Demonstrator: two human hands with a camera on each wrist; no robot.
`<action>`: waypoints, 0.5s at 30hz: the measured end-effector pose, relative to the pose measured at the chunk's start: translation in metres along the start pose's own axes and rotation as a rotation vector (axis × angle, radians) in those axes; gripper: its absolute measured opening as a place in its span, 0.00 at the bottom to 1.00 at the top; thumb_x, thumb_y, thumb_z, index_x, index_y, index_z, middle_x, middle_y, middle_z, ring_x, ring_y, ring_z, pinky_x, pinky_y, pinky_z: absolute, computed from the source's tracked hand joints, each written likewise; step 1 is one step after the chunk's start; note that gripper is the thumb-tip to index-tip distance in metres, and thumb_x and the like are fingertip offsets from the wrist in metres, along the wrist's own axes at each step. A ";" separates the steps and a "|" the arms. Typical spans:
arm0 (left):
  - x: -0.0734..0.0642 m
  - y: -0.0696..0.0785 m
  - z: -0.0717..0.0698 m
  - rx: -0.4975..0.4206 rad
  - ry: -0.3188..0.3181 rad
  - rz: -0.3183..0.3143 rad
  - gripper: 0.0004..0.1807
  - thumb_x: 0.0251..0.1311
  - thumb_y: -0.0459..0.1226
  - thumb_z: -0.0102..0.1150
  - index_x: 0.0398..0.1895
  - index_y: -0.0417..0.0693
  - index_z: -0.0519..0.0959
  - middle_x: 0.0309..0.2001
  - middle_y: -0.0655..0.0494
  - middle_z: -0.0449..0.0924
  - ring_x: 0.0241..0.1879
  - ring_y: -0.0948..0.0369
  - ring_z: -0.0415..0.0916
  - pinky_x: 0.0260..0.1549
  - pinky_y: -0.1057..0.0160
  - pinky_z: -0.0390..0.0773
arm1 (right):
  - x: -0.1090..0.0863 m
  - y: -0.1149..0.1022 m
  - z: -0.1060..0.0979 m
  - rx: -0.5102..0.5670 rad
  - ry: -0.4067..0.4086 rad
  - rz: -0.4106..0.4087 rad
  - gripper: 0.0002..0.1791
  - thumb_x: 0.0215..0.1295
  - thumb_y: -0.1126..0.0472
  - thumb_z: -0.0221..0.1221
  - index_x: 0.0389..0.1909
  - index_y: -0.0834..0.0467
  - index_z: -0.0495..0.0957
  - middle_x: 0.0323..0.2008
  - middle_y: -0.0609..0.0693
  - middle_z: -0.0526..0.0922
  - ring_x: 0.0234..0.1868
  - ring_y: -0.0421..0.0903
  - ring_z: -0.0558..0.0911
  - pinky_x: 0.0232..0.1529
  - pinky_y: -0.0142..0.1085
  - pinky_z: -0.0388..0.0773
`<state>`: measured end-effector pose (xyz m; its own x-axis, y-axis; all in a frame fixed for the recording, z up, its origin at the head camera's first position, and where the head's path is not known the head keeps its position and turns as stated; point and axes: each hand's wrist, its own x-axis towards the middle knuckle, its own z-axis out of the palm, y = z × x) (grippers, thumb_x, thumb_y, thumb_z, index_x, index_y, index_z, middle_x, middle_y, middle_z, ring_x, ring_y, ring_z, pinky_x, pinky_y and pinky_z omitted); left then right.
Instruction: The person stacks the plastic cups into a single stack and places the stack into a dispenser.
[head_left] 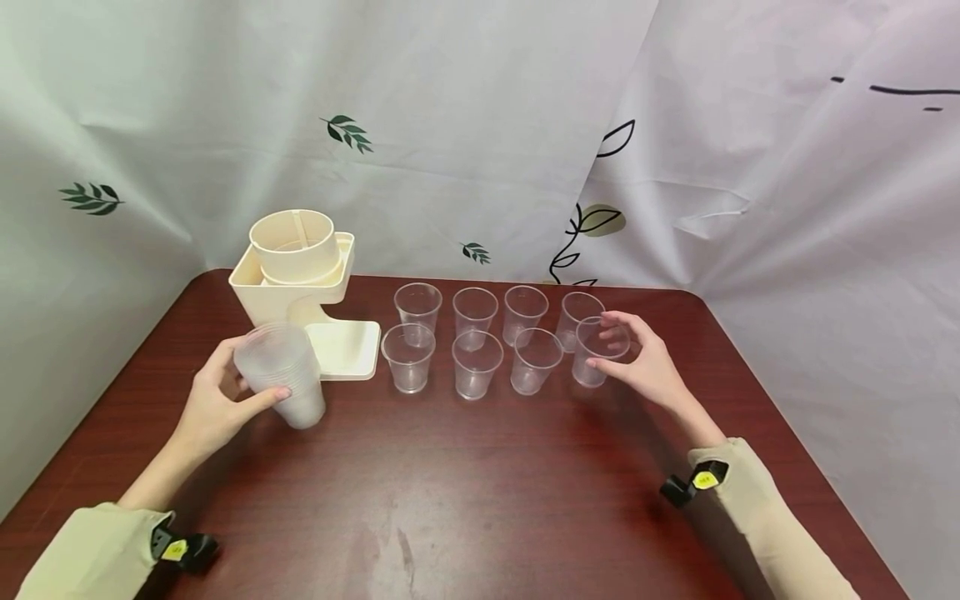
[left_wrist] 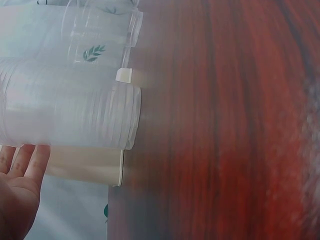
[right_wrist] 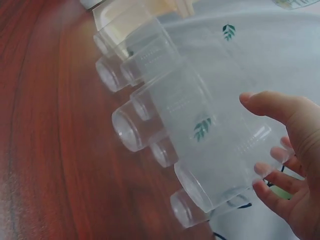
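My left hand (head_left: 213, 408) holds a stack of nested clear plastic cups (head_left: 288, 375), thumb on the near side, the stack tilted. In the left wrist view, its fingers (left_wrist: 37, 162) touch the side of the stack (left_wrist: 75, 110). My right hand (head_left: 648, 362) is around a single clear plastic cup (head_left: 588, 367) at the right end of the front row, thumb on one side and fingers on the other. The right wrist view has that cup (right_wrist: 200, 175) between thumb and fingertips; whether its base touches the table cannot be told.
Several more clear cups, such as one in front (head_left: 476, 375) and one behind (head_left: 525, 317), stand upright in two rows. Behind the stack stands a cream dispenser-like holder (head_left: 292, 275) with a round top and flat base. A patterned curtain (head_left: 465, 150) hangs behind the brown table (head_left: 450, 500).
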<state>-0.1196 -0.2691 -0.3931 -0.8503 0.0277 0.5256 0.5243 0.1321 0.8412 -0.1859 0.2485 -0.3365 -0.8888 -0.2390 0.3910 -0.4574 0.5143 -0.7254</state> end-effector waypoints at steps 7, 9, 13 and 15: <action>0.000 0.000 -0.001 0.023 0.001 -0.005 0.43 0.38 0.10 0.60 0.63 0.35 0.65 0.56 0.63 0.73 0.48 0.71 0.75 0.42 0.80 0.75 | 0.004 -0.007 -0.001 0.010 0.017 -0.038 0.37 0.43 0.74 0.71 0.58 0.69 0.70 0.47 0.66 0.78 0.42 0.51 0.80 0.43 0.24 0.75; 0.000 0.000 -0.001 0.031 0.001 -0.008 0.43 0.38 0.10 0.60 0.63 0.35 0.65 0.55 0.63 0.73 0.47 0.72 0.75 0.42 0.80 0.75 | 0.005 -0.009 -0.002 0.011 0.021 -0.049 0.37 0.43 0.74 0.71 0.58 0.69 0.70 0.46 0.67 0.78 0.42 0.50 0.79 0.43 0.24 0.75; 0.000 0.001 -0.001 0.012 -0.001 -0.013 0.43 0.38 0.10 0.60 0.63 0.35 0.65 0.55 0.63 0.74 0.47 0.71 0.75 0.41 0.80 0.76 | 0.008 -0.013 -0.003 0.015 0.041 -0.066 0.36 0.42 0.75 0.71 0.57 0.69 0.70 0.45 0.63 0.79 0.41 0.42 0.79 0.43 0.25 0.74; 0.000 0.001 0.000 0.009 -0.001 -0.014 0.43 0.38 0.10 0.60 0.63 0.35 0.65 0.55 0.63 0.74 0.47 0.71 0.75 0.41 0.79 0.76 | 0.009 -0.016 -0.004 0.013 0.051 -0.072 0.36 0.42 0.75 0.71 0.57 0.69 0.71 0.44 0.55 0.78 0.41 0.42 0.79 0.42 0.25 0.74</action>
<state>-0.1191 -0.2691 -0.3919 -0.8576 0.0270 0.5136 0.5119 0.1415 0.8473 -0.1863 0.2411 -0.3195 -0.8511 -0.2325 0.4708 -0.5209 0.4868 -0.7012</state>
